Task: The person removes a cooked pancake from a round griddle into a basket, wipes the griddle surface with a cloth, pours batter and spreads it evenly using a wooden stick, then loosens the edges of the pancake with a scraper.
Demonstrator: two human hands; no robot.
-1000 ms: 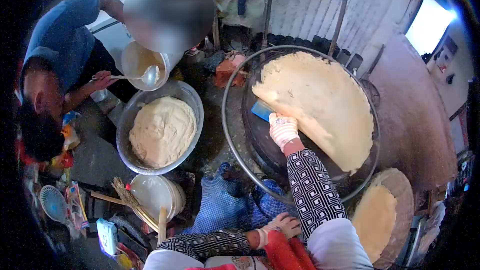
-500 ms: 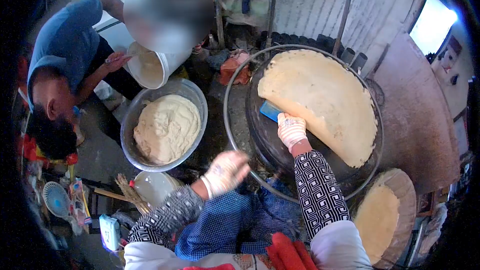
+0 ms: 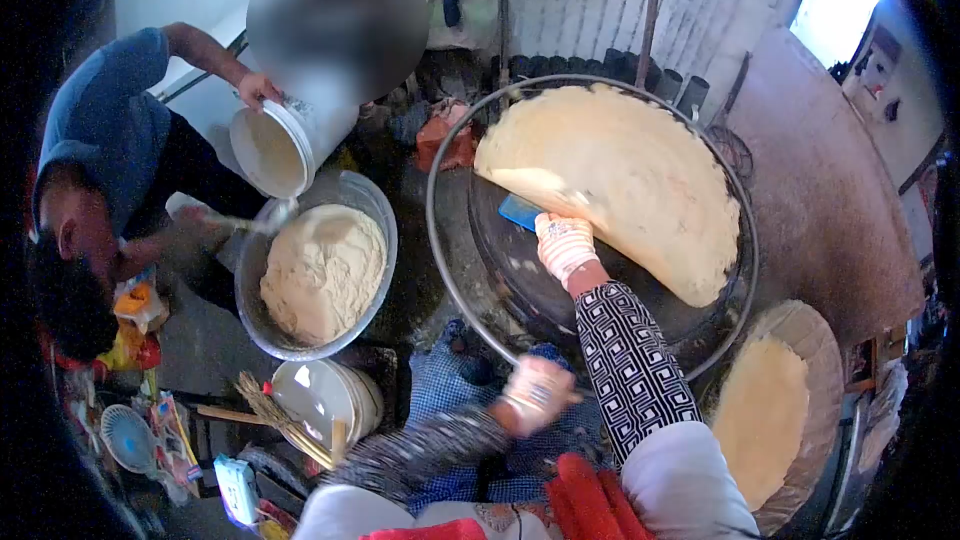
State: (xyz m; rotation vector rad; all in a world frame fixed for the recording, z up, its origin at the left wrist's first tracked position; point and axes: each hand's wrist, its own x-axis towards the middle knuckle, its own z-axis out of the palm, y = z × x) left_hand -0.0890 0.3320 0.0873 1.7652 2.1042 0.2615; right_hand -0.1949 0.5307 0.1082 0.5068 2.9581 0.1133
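My right hand [image 3: 566,248], in a striped glove, is closed on a blue scraper [image 3: 519,212]. The scraper lies at the straight near edge of a large thin pancake [image 3: 625,180]. That pancake covers the far part of a round black griddle [image 3: 500,260], leaving the dark near side bare. My left hand [image 3: 538,395], also gloved, is smeared by motion above my lap in blue checked cloth. It is near the griddle's metal ring [image 3: 452,275], and its fingers cannot be made out.
At left, a person tilts a white bucket [image 3: 290,145] over a metal basin [image 3: 385,230] of pale batter [image 3: 325,275], a blurred tool in the other hand. A white pail [image 3: 365,395] and a straw brush [image 3: 275,410] stand nearer. Right is a round tray [image 3: 820,370] with a pancake sheet.
My left hand has swung right and slightly down. The right hand keeps the scraper at the pancake's edge. The other person now holds the bucket's rim and reaches a tool toward the basin.
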